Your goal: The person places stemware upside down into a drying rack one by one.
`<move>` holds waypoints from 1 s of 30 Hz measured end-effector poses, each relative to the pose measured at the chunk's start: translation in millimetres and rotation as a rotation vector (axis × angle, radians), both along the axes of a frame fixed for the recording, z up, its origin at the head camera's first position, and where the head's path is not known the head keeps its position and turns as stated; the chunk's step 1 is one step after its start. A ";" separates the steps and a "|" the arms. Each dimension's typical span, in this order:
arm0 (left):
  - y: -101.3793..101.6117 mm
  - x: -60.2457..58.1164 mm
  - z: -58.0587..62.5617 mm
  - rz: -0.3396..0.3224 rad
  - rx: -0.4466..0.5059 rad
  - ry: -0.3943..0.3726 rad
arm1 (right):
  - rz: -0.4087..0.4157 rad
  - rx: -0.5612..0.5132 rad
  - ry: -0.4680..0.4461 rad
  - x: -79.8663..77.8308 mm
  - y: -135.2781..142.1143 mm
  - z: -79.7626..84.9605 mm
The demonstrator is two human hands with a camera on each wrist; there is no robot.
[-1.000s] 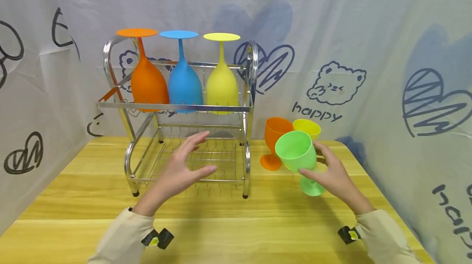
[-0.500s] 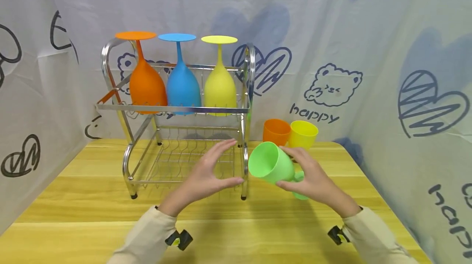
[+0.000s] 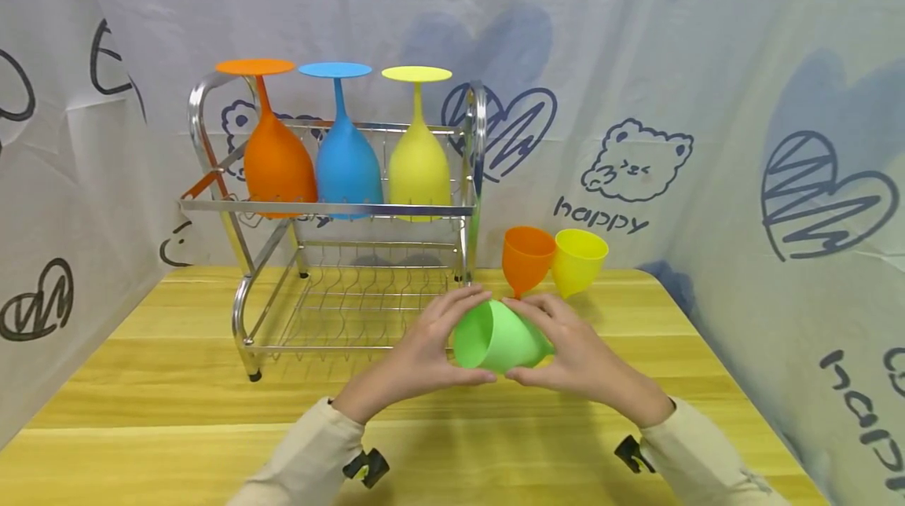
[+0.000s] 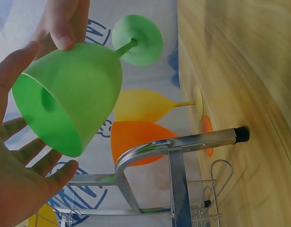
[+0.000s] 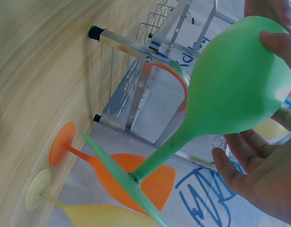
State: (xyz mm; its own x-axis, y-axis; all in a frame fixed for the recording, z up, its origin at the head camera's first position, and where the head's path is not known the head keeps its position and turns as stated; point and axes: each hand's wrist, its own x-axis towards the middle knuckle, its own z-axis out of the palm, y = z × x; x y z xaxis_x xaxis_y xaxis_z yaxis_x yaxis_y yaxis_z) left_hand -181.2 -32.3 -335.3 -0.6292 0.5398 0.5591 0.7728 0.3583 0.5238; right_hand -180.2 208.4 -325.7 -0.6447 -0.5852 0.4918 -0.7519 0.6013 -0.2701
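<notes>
Head view: green goblet (image 3: 523, 337) tipped in midair

The right hand (image 3: 576, 357) grips it; the left hand (image 3: 424, 353) curves spread fingers round its mouth, contact unclear. Probably a turning step; next calls for a steadying left hold.

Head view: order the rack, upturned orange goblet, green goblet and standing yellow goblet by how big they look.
Going by what shows, largest first:
1. Rack
2. Upturned orange goblet
3. Green goblet, partly hidden; nearness may enlarge it
4. Standing yellow goblet, partly hidden
</notes>
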 end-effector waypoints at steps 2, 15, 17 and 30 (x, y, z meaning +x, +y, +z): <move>-0.2 0.2 -0.8 0.004 -0.006 -0.006 | -0.002 0.020 0.015 0.7 -1.5 1.5; -5.2 -4.3 -5.1 -0.027 0.071 0.000 | -0.044 0.043 0.064 12.6 -7.2 4.1; -8.1 -4.5 -3.3 -0.023 0.125 -0.013 | -0.035 -0.002 0.107 15.8 -7.6 6.0; -29.3 -3.9 8.9 -0.021 0.535 -0.242 | 0.038 -0.414 0.303 40.5 -17.4 -4.2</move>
